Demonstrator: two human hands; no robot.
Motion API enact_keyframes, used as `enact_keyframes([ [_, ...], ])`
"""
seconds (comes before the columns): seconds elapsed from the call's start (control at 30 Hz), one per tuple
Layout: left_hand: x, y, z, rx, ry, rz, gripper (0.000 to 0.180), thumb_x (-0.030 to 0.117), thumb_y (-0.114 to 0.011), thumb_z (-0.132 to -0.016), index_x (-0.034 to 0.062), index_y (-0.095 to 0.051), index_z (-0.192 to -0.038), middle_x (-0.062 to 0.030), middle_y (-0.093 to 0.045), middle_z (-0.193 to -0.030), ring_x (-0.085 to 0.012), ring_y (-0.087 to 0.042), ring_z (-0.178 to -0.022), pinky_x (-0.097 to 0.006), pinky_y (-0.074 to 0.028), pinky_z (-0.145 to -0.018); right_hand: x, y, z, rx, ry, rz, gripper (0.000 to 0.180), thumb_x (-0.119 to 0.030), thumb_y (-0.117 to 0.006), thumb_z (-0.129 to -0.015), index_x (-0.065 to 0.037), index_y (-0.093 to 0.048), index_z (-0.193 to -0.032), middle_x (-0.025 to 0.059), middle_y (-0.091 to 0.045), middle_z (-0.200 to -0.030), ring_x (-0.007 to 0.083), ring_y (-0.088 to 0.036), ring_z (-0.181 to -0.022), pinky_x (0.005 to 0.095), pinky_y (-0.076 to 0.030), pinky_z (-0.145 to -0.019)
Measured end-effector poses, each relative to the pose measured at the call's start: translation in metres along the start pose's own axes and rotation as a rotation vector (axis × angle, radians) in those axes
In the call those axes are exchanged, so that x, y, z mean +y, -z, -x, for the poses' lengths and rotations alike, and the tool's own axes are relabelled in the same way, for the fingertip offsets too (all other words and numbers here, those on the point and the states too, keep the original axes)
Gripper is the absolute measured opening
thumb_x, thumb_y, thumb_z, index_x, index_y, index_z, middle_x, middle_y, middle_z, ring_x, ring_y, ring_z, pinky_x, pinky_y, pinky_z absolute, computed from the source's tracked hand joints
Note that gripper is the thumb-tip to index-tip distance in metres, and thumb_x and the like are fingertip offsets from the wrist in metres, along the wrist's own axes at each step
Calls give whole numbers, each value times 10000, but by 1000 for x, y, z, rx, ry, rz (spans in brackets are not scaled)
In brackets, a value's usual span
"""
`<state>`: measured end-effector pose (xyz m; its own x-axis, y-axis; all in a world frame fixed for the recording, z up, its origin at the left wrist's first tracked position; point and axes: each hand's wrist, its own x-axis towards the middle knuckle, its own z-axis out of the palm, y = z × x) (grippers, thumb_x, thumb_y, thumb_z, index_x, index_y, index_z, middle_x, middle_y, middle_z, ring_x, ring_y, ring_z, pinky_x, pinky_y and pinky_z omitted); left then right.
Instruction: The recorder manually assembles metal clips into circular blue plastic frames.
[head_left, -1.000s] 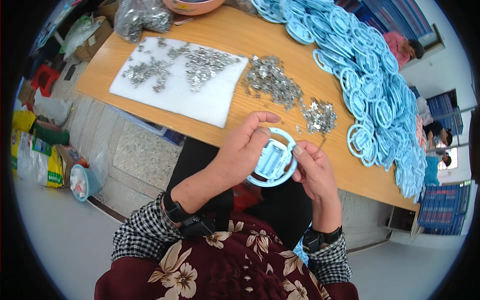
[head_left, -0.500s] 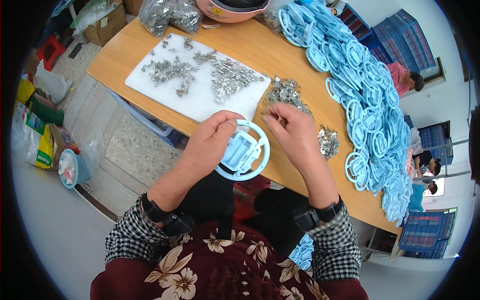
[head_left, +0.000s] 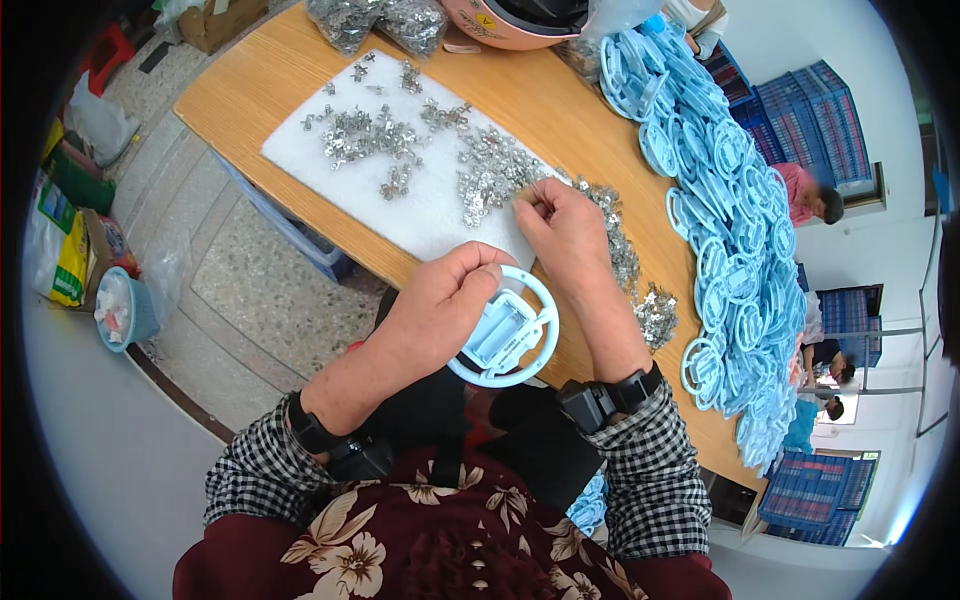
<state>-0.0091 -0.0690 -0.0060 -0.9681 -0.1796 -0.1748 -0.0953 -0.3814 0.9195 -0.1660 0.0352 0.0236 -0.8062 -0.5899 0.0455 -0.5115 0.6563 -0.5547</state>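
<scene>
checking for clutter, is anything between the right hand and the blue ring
Nothing visible is. In the picture, the right hand is up and right of the blue ring, which the left hand holds; only pad and table show behind the gap.

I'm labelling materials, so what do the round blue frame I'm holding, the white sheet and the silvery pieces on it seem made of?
Round blue frame: probably smooth, satin moulded plastic, given its even colour and rounded edges. White sheet: matt, soft-looking, perhaps foam or felt; I can't tell which. Silvery pieces: likely shiny metal, given their bright glints.
</scene>
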Motion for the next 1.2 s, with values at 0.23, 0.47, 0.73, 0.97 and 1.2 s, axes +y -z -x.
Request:
enact_keyframes([
  [0.23, -1, -3, -2, 10, -47, -84, 223, 165, -450, -1043, 40, -613, -1131, 12, -627, -873, -38, -565, -780, -221, -477, -694, 2, 33, 28, -56, 155, 2, 127, -136, -685, -858, -18, -639, -860, 87, -594, -704, 181, -562, -623, 323, -466, -599],
  [0.47, 10, -13, 0, -116, -114, -372, 316, 275, -519, -1049, -5, -647, -979, -47, -614, -745, -93, -543, -715, -303, -473, -664, -21, 87, 76, -289, 271, -34, 136, -149, -692, -868, -30, -625, -868, 108, -609, -726, 233, -597, -651, 354, -476, -599],
  [0.73, 1, -48, 6, -248, -220, -416, 275, 265, -551, -1026, 9, -648, -991, -94, -631, -718, -153, -585, -649, -324, -477, -630, 24, 90, 114, -311, -33, -597, 201, -189, -692, -937, -14, -599, -904, -28, -495, -739, 59, -426, -698, 253, -372, -603],
  [0.97, 23, -73, 11, -345, -278, -741, 241, 244, -549, -1002, 33, -633, -920, -206, -616, -751, -391, -600, -690, -424, -470, -621, 43, 108, 139, -380, -31, -515, 159, -182, -674, -959, -36, -623, -927, -75, -495, -771, 41, -427, -714, 241, -383, -620],
  [1.2, -7, -88, -4, -157, -242, -467, 294, 258, -527, -1033, 7, -612, -907, -113, -543, -700, -195, -500, -627, -345, -428, -587, 49, 83, 159, 10, -173, -843, 107, -114, -704, -943, -22, -666, -982, -67, -581, -822, 11, -493, -735, 192, -411, -644],
])
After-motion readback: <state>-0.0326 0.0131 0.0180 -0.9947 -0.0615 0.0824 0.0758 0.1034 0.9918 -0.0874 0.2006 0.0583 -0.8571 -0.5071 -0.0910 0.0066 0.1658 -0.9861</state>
